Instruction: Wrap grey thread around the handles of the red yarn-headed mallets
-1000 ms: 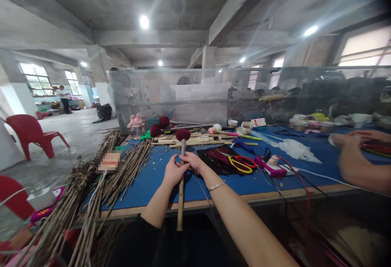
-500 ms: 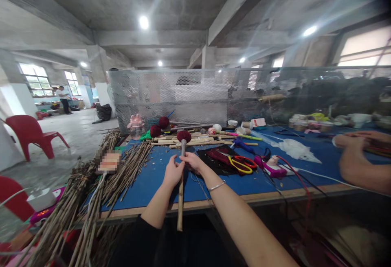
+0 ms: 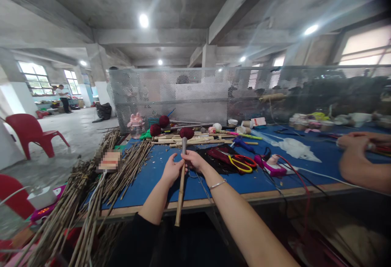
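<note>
Over the front of the blue table I hold a bamboo stick (image 3: 181,195) with a dark red ball head (image 3: 186,133) and a grey-wrapped neck (image 3: 184,145). Its head points away from me and its bare end reaches past the table edge. My right hand (image 3: 194,161) pinches the stick just below the grey wrapping. My left hand (image 3: 171,170) is closed about it slightly lower, thumb against the shaft, its other fingers partly hidden. A thin grey thread (image 3: 201,183) trails down beside my right hand.
Scissors with yellow handles (image 3: 240,164) lie on dark cloth to the right. Bundled thin sticks (image 3: 131,169) cover the left side. Two more dark red balls (image 3: 155,130) sit behind. A power strip (image 3: 273,167) with cables and a co-worker's arm (image 3: 356,161) are farther right.
The stick has tilted slightly, its lower end moving left and its red head a little right and up. The fingers of my left hand have shifted on the shaft.
</note>
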A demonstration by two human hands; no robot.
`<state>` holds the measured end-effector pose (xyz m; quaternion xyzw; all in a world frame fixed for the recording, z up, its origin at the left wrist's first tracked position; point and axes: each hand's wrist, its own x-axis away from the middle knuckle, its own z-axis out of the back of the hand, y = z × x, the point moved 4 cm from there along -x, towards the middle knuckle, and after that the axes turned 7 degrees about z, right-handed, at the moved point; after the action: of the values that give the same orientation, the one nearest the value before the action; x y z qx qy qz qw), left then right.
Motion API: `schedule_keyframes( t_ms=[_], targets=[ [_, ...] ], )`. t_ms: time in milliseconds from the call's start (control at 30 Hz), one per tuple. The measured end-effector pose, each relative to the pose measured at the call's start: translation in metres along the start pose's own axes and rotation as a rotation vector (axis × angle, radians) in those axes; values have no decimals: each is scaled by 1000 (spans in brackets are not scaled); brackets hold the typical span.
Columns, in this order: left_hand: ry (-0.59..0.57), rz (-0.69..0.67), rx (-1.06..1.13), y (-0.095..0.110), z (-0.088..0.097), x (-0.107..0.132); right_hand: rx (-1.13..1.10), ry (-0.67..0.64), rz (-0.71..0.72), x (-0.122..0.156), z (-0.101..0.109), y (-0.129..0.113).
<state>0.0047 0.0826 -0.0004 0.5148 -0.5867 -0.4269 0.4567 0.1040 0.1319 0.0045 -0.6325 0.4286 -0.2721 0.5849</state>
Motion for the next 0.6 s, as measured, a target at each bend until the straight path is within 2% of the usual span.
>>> schedule_keyframes(
  t_ms=[67, 167, 267, 467, 600],
  targets=[
    [40, -13, -99, -2, 3, -1, 40, 3, -13, -1, 0, 4],
    [123, -124, -250, -2, 6, -2, 37, 14, 6, -3, 0, 6],
    [164, -160, -245, 1, 6, -1, 19, 27, 20, -3, 0, 3],
    [11, -36, 25, 8, -7, 4, -89, -55, 49, 0, -4, -1],
    [-22, 40, -83, 2, -7, 5, -29, -58, 9, -1, -5, 5]
  ],
)
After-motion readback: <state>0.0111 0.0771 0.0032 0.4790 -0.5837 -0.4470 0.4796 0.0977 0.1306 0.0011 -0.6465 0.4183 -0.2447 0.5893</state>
